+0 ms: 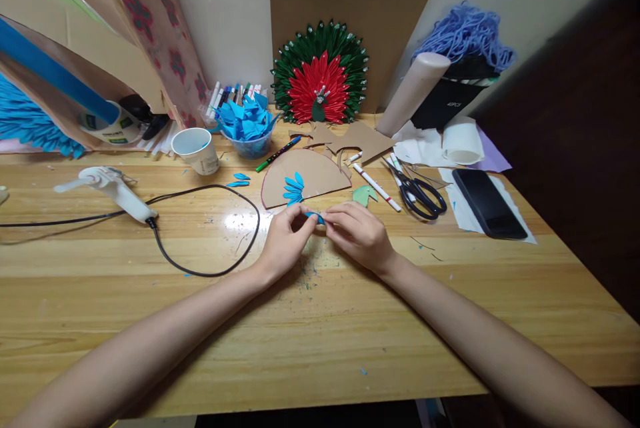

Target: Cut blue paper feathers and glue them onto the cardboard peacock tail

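Head view, looking down along two bare forearms stretched in from the near edge and meeting over the middle of the worktop. Left hand knuckles up, wrist low on the wood, thumb and forefinger closed in a tight grip on one end of a small blue paper piece. Right hand mirrored opposite, fingers curled, fingertips pinched shut on the other end of the same piece, with the fingertips of both hands almost touching. Blue paper piece caught between the two grips, mostly hidden by fingers; cannot tell whether touching the wood. Just beyond the grip, flat on the wood: cardboard semicircle with a cluster of blue petals at its near edge, close to the left fingertips. Beyond and right of the grip: green cut-out, then white marker, then scissors, and farthest right a black phone on white paper. Left of the grip: loop of black cord near the left wrist, not touching, running to a white glue gun lying well apart. Farther beyond on the left: paper cup and a bowl heaped with blue scraps, with a green marker between bowl and semicircle. Upright against the back wall, straight beyond the grip: red and green fan ornament.
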Tool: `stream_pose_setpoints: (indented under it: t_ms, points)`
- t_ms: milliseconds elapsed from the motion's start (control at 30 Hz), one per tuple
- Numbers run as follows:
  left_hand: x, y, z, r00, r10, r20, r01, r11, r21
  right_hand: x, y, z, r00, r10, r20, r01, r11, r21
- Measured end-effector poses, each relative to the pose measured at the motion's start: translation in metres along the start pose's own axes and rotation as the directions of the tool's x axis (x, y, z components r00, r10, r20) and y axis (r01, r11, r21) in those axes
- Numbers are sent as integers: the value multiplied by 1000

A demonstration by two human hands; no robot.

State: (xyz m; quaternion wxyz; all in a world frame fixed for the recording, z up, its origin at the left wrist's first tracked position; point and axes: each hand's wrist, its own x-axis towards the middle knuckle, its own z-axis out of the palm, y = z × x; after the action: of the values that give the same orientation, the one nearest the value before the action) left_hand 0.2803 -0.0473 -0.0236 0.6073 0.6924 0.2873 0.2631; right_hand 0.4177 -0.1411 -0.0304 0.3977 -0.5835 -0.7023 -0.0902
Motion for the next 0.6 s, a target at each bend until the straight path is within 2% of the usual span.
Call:
stream_pose_setpoints:
  t_ms: [167, 267, 400, 600]
  points:
    - [-1, 1, 0, 1000, -15, -3, 15, 1000, -18, 1, -1, -2, 998, -58, 34, 59, 998, -30]
    - [-1, 0, 1, 999, -23, -32, 23, 1000, -8, 4, -4, -3, 999, -24, 22, 24, 1000, 8]
    - [-2, -2, 1, 1000, 6, -29, -6, 1000, 29, 6, -7, -2, 985, 174, 4, -173, 978, 117]
    - [-4, -1, 1, 998, 59, -35, -56, 996, 74, 3, -7, 1, 889, 449, 88, -452, 832, 321]
